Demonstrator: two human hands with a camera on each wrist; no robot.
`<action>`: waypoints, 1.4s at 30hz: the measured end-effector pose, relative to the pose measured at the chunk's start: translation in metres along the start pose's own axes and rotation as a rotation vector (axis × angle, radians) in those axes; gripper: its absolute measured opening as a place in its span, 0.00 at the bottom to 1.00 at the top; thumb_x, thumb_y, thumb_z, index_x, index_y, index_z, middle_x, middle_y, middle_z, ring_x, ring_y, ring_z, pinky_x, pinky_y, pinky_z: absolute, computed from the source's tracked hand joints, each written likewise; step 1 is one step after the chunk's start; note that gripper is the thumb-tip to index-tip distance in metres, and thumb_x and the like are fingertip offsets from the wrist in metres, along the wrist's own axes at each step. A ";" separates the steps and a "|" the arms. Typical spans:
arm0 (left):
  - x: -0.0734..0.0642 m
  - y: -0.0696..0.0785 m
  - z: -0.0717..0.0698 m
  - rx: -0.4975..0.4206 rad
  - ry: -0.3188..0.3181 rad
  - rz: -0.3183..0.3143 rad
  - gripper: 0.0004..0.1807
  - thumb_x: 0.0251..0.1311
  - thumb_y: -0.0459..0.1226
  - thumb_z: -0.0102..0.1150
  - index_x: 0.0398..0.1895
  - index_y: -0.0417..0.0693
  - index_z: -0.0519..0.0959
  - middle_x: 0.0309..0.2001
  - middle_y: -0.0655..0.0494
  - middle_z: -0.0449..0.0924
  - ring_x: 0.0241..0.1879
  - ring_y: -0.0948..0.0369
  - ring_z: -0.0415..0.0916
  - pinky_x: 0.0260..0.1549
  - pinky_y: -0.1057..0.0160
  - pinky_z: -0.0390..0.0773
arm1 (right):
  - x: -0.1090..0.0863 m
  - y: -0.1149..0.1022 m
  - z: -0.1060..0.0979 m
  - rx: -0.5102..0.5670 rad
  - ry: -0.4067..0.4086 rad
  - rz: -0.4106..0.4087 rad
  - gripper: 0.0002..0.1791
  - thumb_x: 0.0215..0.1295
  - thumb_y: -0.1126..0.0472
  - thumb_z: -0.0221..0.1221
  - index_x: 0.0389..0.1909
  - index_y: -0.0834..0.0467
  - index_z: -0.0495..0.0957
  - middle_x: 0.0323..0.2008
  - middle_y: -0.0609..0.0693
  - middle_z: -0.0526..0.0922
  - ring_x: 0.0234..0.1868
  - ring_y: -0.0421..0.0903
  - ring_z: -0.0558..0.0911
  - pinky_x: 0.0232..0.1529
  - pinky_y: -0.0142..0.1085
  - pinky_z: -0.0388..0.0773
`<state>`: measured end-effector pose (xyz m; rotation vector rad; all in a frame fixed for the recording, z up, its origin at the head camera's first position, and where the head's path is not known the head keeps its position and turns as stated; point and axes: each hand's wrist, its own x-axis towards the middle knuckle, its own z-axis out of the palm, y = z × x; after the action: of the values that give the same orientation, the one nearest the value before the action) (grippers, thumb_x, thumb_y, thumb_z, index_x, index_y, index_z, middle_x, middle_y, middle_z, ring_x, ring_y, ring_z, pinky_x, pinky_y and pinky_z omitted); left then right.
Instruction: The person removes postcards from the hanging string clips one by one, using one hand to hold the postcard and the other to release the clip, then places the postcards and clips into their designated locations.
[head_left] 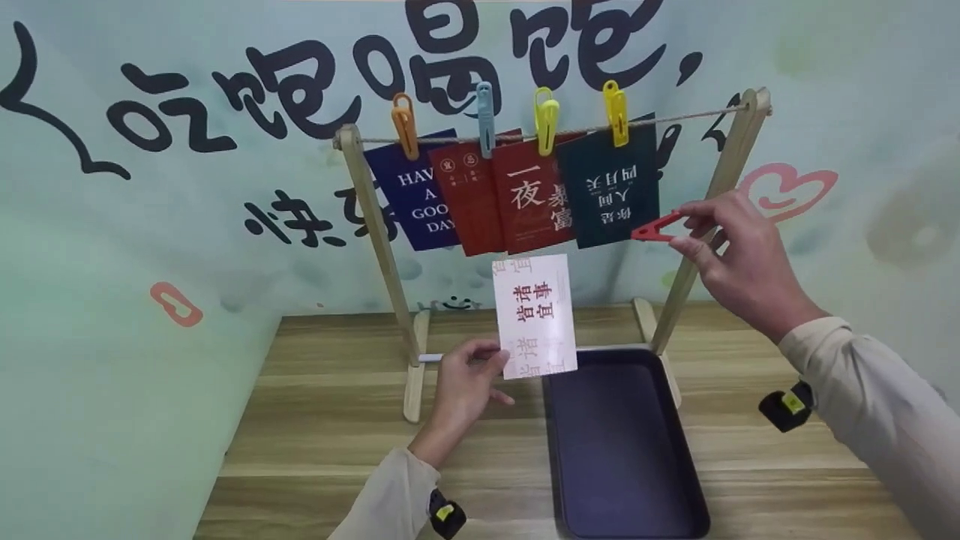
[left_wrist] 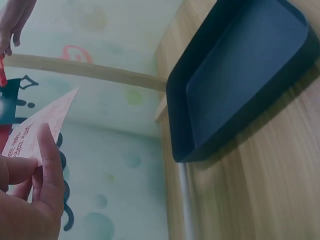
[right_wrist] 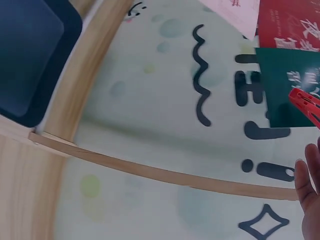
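Observation:
My left hand (head_left: 465,386) pinches a pale pink-white card (head_left: 536,319) with red characters by its lower left edge, below the row of hung cards. In the left wrist view the thumb and fingers (left_wrist: 49,162) grip the card's edge. My right hand (head_left: 754,262) holds a red clothespin (head_left: 658,227) between thumb and fingers, its tip overlapping the lower corner of the dark green card (head_left: 609,191) in the head view. The right wrist view shows the clothespin (right_wrist: 306,104) in front of that green card, with part of the hand (right_wrist: 311,185) cut off.
A wooden stand (head_left: 382,247) carries a rope (head_left: 697,115). Orange (head_left: 404,127), blue (head_left: 485,120), yellow-green (head_left: 546,124) and yellow clothespins (head_left: 616,116) hold a blue card (head_left: 420,202), two red cards (head_left: 525,217) and the green one. A black tray (head_left: 626,450) lies on the wooden table (head_left: 322,450).

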<state>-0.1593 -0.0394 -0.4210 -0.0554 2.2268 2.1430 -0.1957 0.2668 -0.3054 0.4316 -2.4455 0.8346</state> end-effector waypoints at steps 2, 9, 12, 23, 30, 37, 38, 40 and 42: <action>-0.002 -0.006 -0.005 0.009 0.007 -0.026 0.13 0.66 0.29 0.60 0.50 0.28 0.77 0.45 0.39 0.77 0.31 0.60 0.78 0.20 0.59 0.86 | -0.008 0.004 0.006 0.006 -0.023 0.030 0.19 0.65 0.65 0.65 0.56 0.62 0.77 0.43 0.58 0.78 0.44 0.44 0.74 0.40 0.15 0.66; -0.015 -0.031 -0.026 0.025 0.012 -0.087 0.15 0.67 0.30 0.61 0.51 0.28 0.77 0.46 0.40 0.78 0.32 0.59 0.77 0.20 0.59 0.86 | -0.038 0.022 0.036 0.025 -0.020 0.092 0.18 0.65 0.65 0.65 0.54 0.64 0.77 0.41 0.57 0.78 0.43 0.47 0.77 0.38 0.15 0.65; -0.020 -0.044 -0.035 0.030 0.019 -0.099 0.15 0.66 0.30 0.60 0.51 0.26 0.77 0.45 0.39 0.78 0.32 0.59 0.77 0.19 0.59 0.86 | -0.052 0.034 0.051 0.040 -0.023 0.103 0.17 0.65 0.66 0.65 0.53 0.64 0.78 0.39 0.57 0.78 0.41 0.47 0.77 0.37 0.15 0.66; -0.034 -0.088 -0.055 0.128 0.094 -0.268 0.18 0.67 0.32 0.60 0.56 0.29 0.76 0.52 0.35 0.78 0.37 0.56 0.81 0.24 0.58 0.87 | -0.098 0.072 0.103 0.052 -0.145 0.180 0.13 0.64 0.69 0.65 0.48 0.63 0.80 0.36 0.55 0.79 0.35 0.44 0.76 0.30 0.29 0.72; -0.043 -0.114 -0.065 0.147 0.097 -0.267 0.17 0.66 0.31 0.61 0.53 0.26 0.76 0.50 0.33 0.79 0.34 0.57 0.81 0.23 0.57 0.87 | -0.121 0.077 0.139 0.074 -0.184 0.199 0.11 0.62 0.67 0.67 0.45 0.62 0.81 0.35 0.54 0.80 0.35 0.45 0.78 0.36 0.36 0.75; -0.042 -0.126 -0.068 0.161 0.096 -0.276 0.18 0.66 0.31 0.60 0.54 0.25 0.76 0.47 0.33 0.81 0.31 0.57 0.82 0.23 0.57 0.87 | -0.135 0.083 0.162 0.058 -0.214 0.242 0.11 0.63 0.66 0.66 0.45 0.62 0.81 0.39 0.56 0.80 0.38 0.49 0.81 0.42 0.44 0.78; -0.041 -0.128 -0.068 0.162 0.097 -0.276 0.18 0.66 0.31 0.60 0.54 0.25 0.76 0.46 0.34 0.81 0.31 0.58 0.82 0.23 0.57 0.87 | -0.136 0.083 0.164 0.057 -0.210 0.247 0.11 0.63 0.66 0.66 0.45 0.63 0.81 0.39 0.57 0.80 0.39 0.51 0.81 0.43 0.46 0.78; -0.041 -0.130 -0.067 0.162 0.101 -0.278 0.18 0.66 0.31 0.60 0.53 0.25 0.76 0.45 0.35 0.81 0.30 0.60 0.81 0.24 0.57 0.87 | -0.136 0.084 0.167 0.059 -0.206 0.261 0.11 0.63 0.66 0.66 0.45 0.64 0.81 0.40 0.58 0.80 0.41 0.53 0.81 0.45 0.49 0.77; -0.042 -0.134 -0.066 0.151 0.105 -0.280 0.17 0.65 0.31 0.61 0.52 0.25 0.77 0.44 0.35 0.81 0.26 0.60 0.80 0.22 0.57 0.87 | -0.137 0.086 0.170 0.070 -0.208 0.278 0.10 0.64 0.67 0.65 0.45 0.64 0.80 0.40 0.59 0.80 0.42 0.55 0.81 0.47 0.51 0.77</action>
<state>-0.1103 -0.1114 -0.5497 -0.4539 2.2685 1.8632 -0.1845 0.2409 -0.5387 0.2134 -2.7165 1.0384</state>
